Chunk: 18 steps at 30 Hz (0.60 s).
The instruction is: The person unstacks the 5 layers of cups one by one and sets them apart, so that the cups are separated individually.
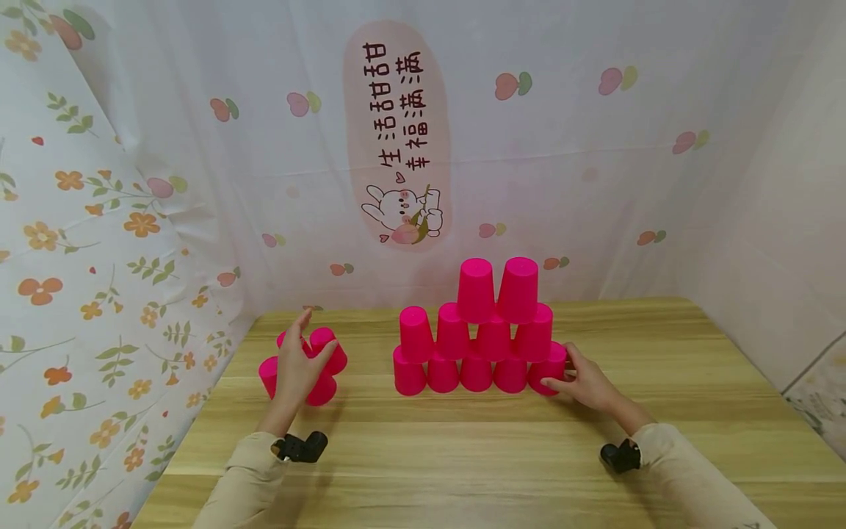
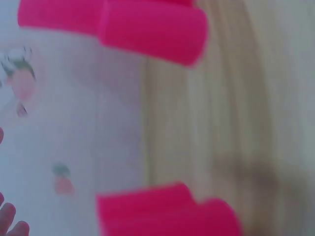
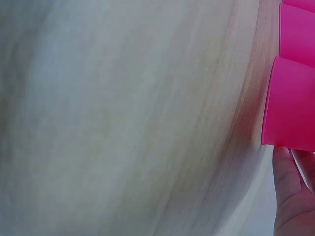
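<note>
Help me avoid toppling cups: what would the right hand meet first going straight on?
The right hand would probably meet the rightmost bottom pink cup first; they appear to touch, though depth is unclear.

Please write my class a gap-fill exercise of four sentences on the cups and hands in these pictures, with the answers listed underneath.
1. The stack has ____ cups in its bottom row.
2. Its middle row has ____ cups.
3. Its top row has ____ cups.
4. The right hand touches the end cup of the ____ row.

Missing words: five; four; two; bottom.
</note>
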{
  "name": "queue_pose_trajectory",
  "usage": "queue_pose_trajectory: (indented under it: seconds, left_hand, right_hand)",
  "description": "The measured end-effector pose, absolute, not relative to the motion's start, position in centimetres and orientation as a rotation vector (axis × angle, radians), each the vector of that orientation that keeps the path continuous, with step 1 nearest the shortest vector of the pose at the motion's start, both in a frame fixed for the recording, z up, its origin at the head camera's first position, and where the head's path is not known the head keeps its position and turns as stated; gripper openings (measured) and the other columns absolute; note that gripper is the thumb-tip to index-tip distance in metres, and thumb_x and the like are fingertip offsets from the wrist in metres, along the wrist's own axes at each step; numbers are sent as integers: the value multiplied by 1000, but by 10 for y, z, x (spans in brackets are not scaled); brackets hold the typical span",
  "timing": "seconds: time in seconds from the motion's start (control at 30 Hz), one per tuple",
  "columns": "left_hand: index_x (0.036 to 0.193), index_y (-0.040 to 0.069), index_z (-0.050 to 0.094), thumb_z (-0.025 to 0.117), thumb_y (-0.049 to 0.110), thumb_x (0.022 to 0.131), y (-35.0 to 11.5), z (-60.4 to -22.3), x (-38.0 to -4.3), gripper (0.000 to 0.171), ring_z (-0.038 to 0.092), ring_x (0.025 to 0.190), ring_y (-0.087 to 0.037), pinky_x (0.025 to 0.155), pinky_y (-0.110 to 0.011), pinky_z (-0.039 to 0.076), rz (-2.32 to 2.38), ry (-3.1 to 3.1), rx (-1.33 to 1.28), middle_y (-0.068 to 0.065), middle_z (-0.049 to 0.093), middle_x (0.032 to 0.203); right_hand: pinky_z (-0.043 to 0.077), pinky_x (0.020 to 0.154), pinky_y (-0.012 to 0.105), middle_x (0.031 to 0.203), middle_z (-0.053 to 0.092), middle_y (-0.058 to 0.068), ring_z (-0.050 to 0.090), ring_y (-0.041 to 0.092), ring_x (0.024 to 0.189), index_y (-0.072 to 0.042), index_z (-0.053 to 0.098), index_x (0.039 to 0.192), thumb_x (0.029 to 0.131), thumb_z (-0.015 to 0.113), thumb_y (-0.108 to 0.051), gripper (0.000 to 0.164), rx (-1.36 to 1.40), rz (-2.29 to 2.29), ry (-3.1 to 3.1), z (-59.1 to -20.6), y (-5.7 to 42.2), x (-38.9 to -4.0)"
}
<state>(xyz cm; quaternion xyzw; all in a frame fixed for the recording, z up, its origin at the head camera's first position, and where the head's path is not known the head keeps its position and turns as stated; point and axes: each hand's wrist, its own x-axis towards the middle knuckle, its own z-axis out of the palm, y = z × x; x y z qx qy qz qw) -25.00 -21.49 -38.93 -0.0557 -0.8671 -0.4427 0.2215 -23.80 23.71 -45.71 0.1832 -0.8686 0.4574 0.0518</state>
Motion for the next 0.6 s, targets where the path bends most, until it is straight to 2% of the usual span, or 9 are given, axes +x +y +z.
queue_pose_trajectory:
  seconds: [0.23,0.6]
  left_hand:
    - [130,-1,36,69,6,75,-171,-359,-260,65,37,118,-31,94,-50,33,-1254,-2323,-452,-18,40,131]
    - [131,3,35,70,11,75,-106,-327,-268,66,39,118,-26,94,-45,35,-1277,-2321,-702,-14,42,131]
  right_hand:
    - [52,68,36,100,55,19,58,34,85,2,37,112,74,71,-10,51,601,1378,-2615,-480,248,-250]
    - [52,67,37,102,54,19,57,35,86,1,38,112,74,71,-11,52,600,1410,-2609,-480,249,-251]
